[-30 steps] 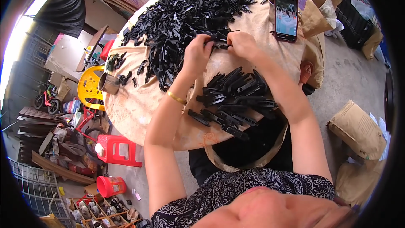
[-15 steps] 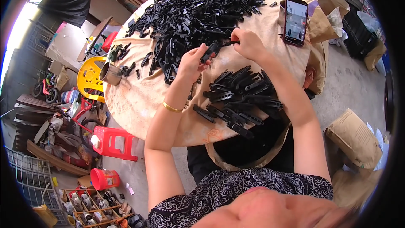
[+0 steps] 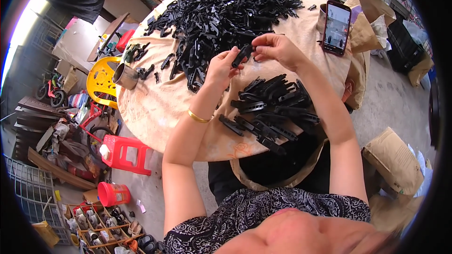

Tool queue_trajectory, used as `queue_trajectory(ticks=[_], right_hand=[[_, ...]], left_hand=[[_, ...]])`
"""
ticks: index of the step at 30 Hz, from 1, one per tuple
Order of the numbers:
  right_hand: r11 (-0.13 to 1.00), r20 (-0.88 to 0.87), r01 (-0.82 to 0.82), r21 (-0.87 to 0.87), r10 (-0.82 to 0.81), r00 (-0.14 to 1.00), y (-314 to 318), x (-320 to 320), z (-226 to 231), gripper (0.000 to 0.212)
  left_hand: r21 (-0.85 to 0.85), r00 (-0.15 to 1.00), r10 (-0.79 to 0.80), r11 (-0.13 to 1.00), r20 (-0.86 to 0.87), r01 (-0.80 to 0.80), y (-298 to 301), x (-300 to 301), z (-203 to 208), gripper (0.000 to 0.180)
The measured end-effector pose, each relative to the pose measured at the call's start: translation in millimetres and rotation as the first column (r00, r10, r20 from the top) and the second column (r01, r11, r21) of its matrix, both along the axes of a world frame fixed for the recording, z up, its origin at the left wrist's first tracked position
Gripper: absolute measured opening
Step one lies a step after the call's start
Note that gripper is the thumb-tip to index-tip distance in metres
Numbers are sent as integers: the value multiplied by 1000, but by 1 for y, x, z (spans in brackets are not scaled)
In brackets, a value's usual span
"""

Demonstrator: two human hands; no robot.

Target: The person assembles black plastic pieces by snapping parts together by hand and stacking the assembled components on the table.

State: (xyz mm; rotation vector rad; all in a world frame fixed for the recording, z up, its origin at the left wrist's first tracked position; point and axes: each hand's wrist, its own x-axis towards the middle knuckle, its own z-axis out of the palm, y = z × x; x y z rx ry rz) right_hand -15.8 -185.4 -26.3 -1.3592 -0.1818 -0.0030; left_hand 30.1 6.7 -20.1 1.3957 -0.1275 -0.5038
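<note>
A small black plastic part (image 3: 242, 55) is pinched in my left hand (image 3: 221, 67), between thumb and fingers. Close by on its right, my right hand (image 3: 278, 51) has thumb and fingertips drawn together at the part's far end; what they grip there is too small to make out. Beyond both hands spreads a large heap of loose black plastic pieces (image 3: 216, 14) on the cloth-covered round table (image 3: 155, 99). Nearer to me, below my hands, lies a smaller pile of longer black pieces (image 3: 273, 108), stacked loosely near the table edge.
At the table's right stands a phone (image 3: 336, 27), propped against a metal cup. Another metal cup (image 3: 125, 76) tilts at the left edge beside a yellow chair (image 3: 100, 82). A red stool (image 3: 126, 154) and red bucket (image 3: 113, 194) stand left; paper sacks (image 3: 393, 162) lie right.
My right hand has come in against the black part, its fingers less curled than before. My left hand still holds the part. The whole view has shifted slightly.
</note>
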Motion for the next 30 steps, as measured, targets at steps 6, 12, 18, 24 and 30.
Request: queue_trajectory(ticks=[6,12,18,24,30], right_hand=[[989,16,-60,-138,63,998,15,-5,3,30],[976,167,72,-203,-38,985,18,-8,-1,16],[960,341,150,-238,-62,938,16,-6,-4,17],[714,643,536,-451,-156,750,12,-12,10,33],[839,377,173,-516,41,925,5,-12,8,35]], left_hand=[[-10,996,36,999,86,-35,0,1,-3,31],[21,978,9,1000,210,-14,-3,-4,-1,32],[82,907,-165,986,387,144,0,-11,13,33],[206,825,-227,969,518,137,5,-15,23,30],[412,660,-276,910,699,-56,5,-22,24,25]])
